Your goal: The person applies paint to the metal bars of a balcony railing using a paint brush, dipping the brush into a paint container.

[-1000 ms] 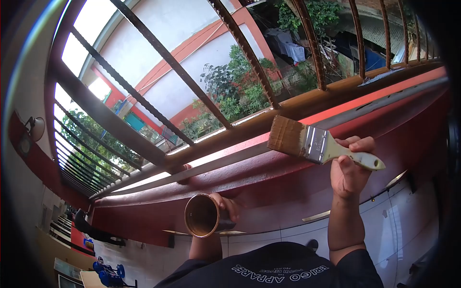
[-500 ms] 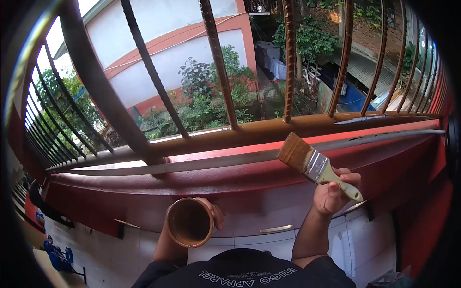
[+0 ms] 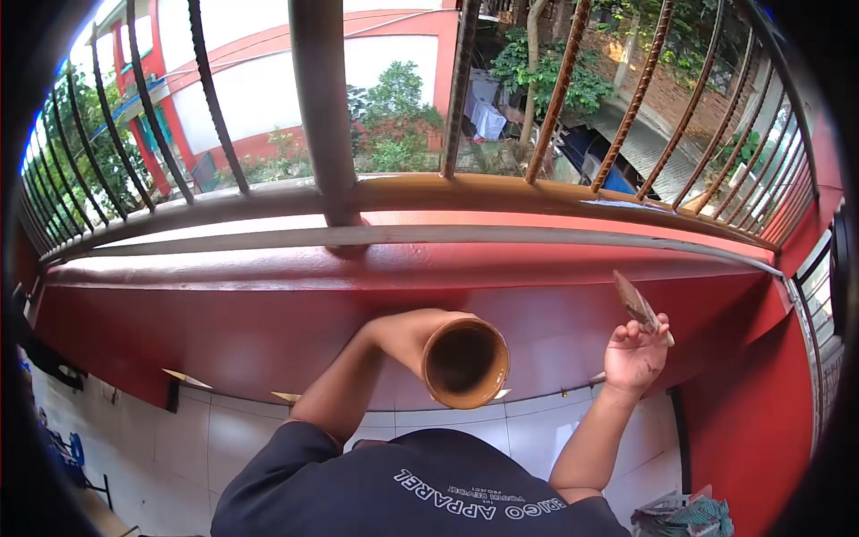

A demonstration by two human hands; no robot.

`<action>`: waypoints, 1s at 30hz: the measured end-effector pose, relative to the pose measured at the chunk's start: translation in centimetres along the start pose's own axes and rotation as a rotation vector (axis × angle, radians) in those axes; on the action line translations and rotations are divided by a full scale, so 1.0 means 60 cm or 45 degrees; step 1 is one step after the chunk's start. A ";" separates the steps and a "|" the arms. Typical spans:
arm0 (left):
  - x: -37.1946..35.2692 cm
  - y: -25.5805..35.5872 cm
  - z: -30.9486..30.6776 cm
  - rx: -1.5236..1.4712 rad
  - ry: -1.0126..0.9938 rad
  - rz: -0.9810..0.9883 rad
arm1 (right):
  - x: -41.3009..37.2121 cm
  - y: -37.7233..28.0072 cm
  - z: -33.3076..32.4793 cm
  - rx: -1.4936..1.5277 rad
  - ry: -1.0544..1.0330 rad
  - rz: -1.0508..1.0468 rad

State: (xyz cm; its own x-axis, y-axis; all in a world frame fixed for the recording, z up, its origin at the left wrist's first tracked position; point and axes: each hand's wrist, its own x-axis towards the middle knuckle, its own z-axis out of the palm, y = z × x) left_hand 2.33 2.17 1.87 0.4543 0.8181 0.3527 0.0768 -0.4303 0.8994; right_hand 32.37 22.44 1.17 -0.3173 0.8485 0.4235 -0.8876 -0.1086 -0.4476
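My left hand (image 3: 413,336) is wrapped round a paint container (image 3: 465,400), its brown-smeared mouth facing me; the inside is dark and the paint level cannot be made out. On the right, my right hand (image 3: 635,362) is closed on the handle of a paintbrush (image 3: 632,297), palm turned up. The brush is seen nearly edge-on, with brown bristles pointing up and left. Both hands are below the metal railing (image 3: 501,191), apart from it. Its bottom rail is glossy brown right of the thick post (image 3: 322,107) and greyer on the left.
A thin grey rail (image 3: 447,234) runs under the bottom rail, above a red wall (image 3: 224,340). Bars (image 3: 548,98) rise along the railing. A bundle of cloth (image 3: 684,519) lies at lower right on the tiled floor (image 3: 259,438). Outside are plants and a building.
The view has turned and shifted. My left hand has carried the container to the right, closer to the middle. My right hand has rolled the paintbrush from flat-on to edge-on.
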 end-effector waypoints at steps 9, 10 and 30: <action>-0.130 -0.076 0.042 -0.353 -0.026 -0.130 | -0.378 -0.041 -0.150 -0.144 1.396 0.003; -0.155 -0.086 0.050 -0.332 -0.066 -0.179 | -0.412 -0.043 -0.153 -0.195 1.431 -0.061; -0.386 -0.083 0.190 -0.549 0.469 -0.318 | -0.428 -0.002 0.027 -1.598 0.911 -0.086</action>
State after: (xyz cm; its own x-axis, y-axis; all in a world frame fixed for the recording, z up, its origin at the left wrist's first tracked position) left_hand 1.53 -18.97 -13.75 0.1264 0.9854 0.1145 -0.2593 -0.0786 0.9626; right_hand 40.06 -0.19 -8.37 0.2780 0.9468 0.1624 0.0983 0.1402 -0.9852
